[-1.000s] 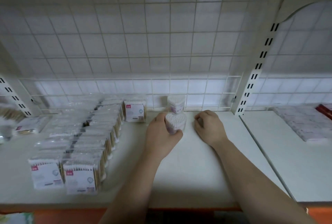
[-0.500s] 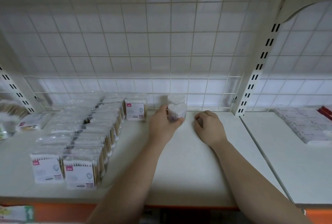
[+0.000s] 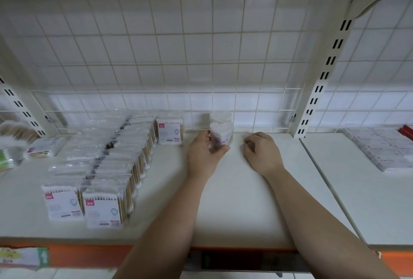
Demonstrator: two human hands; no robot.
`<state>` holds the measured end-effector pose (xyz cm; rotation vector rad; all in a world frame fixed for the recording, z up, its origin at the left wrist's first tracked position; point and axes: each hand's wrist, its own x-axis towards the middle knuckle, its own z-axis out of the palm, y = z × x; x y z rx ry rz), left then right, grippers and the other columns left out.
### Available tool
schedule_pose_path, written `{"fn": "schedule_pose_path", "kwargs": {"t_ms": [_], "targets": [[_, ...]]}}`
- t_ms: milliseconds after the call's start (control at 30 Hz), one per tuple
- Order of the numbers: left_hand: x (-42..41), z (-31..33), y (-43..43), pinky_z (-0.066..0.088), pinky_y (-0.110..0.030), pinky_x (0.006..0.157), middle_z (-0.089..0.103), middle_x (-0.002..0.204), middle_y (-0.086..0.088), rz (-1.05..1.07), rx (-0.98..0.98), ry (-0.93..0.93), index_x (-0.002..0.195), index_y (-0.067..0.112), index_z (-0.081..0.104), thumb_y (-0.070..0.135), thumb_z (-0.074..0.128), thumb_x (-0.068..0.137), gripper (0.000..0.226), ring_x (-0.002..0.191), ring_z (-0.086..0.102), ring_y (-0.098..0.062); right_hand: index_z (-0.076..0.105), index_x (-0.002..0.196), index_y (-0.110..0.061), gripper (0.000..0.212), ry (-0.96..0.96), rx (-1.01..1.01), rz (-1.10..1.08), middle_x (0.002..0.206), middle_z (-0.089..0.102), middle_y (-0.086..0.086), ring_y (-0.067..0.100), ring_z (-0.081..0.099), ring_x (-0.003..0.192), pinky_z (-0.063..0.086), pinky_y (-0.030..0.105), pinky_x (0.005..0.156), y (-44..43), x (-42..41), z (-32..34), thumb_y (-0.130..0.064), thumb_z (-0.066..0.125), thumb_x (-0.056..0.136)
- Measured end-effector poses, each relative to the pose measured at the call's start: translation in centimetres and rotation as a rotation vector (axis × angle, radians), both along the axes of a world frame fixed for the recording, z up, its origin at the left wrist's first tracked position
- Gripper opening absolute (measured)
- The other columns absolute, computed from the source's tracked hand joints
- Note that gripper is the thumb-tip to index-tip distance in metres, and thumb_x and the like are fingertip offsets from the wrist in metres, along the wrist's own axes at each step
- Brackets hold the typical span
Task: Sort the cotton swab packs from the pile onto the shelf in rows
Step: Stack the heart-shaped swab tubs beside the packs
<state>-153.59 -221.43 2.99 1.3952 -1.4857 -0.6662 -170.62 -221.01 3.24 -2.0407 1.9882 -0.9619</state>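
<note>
**Cotton swab pack (image 3: 221,134), heart-shaped tub: held at the back of the shelf (image 3: 234,200)**

Left hand (image 3: 204,153): fingers and thumb curled round the tub from its left side and front, forearm reaching in over the shelf edge. The tub is clear rigid plastic with a heart outline on top, packed with upright white swab tips, and has a purplish label on its wall. Whether its base sits on the shelf cannot be told.

Second heart tub (image 3: 220,116): same make, directly behind the held one against the back rail. The two look to be touching.

Right hand (image 3: 261,153): just right of the tub and apart from it. Its fingers are tucked under in a fist that rests on the shelf, with nothing visible in it.

Shelf: flat, matt, off-white board, smooth.

Single flat pack (image 3: 169,130): stands upright at the back, left of the hands. It is a clear film bag with wooden sticks, white tips and a white card with a pink tag.

Rows of flat packs (image 3: 116,160): the same film bags, standing in two files from the back to the front edge, glossy and blurred.

Loose packs (image 3: 42,148): lying flat at far left.

Wire grid (image 3: 201,44): cream square mesh behind, with white tiles beyond it.

Slotted upright (image 3: 317,91): cream metal, at the right end of the shelf.

Neighbouring shelf (image 3: 335,189): carries flat wrapped packets (image 3: 384,151), too blurred to identify.

Orange strip (image 3: 89,256): runs along the front edge.
</note>
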Motion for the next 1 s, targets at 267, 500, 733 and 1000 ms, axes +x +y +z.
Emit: {"fn": "schedule_pose_path", "kwargs": {"t_ms": [267, 500, 733, 1000], "targets": [[1.3, 2.5, 1.8, 0.036, -0.035, 0.106, 0.041, 0.138, -0.005, -0.018, -0.039, -0.119, 0.145, 0.012, 0.03, 0.042, 0.082, 0.067, 0.098, 0.125, 0.043, -0.02, 0.068, 0.107, -0.008, 0.026, -0.168, -0.218, -0.034, 0.108, 0.063, 0.007, 0.027, 0.052, 0.109, 0.032, 0.019, 0.087, 0.5, -0.1, 0.9, -0.004, 0.054, 0.085], [3.9, 7.8, 7.4, 0.041, -0.031, 0.095, 0.064, 0.114, -0.002, 0.194, -0.636, -0.436, 0.111, 0.014, 0.065, 0.026, 0.052, 0.093, 0.025, 0.108, 0.055, -0.019, 0.068, 0.099, -0.012, 0.022, -0.322, -0.448, 0.142, 0.103, 0.06, -0.004, 0.008, 0.054, 0.092, 0.044, 0.015, 0.078, 1.5, 3.8, 6.6, -0.006, 0.051, 0.086], [11.8, 12.0, 11.3, 0.037, -0.034, 0.086, 0.066, 0.105, 0.005, 0.456, -0.594, -0.633, 0.11, 0.017, 0.065, 0.03, 0.042, 0.095, 0.03, 0.101, 0.058, -0.019, 0.068, 0.102, -0.018, 0.021, -0.38, -0.402, 0.379, 0.099, 0.059, -0.012, 0.007, 0.057, 0.091, 0.045, 0.015, 0.079, 4.2, 12.5, 11.8, -0.015, 0.054, 0.087], [24.0, 12.1, 14.4, 0.035, -0.038, 0.089, 0.067, 0.104, 0.006, 0.598, -0.435, -0.712, 0.115, 0.021, 0.062, 0.034, 0.042, 0.096, 0.03, 0.1, 0.058, -0.019, 0.067, 0.109, -0.02, 0.022, -0.275, -0.264, 0.565, 0.102, 0.054, -0.013, 0.005, 0.053, 0.098, 0.046, 0.027, 0.094, 7.5, 25.6, 15.1, -0.017, 0.061, 0.088]]}}
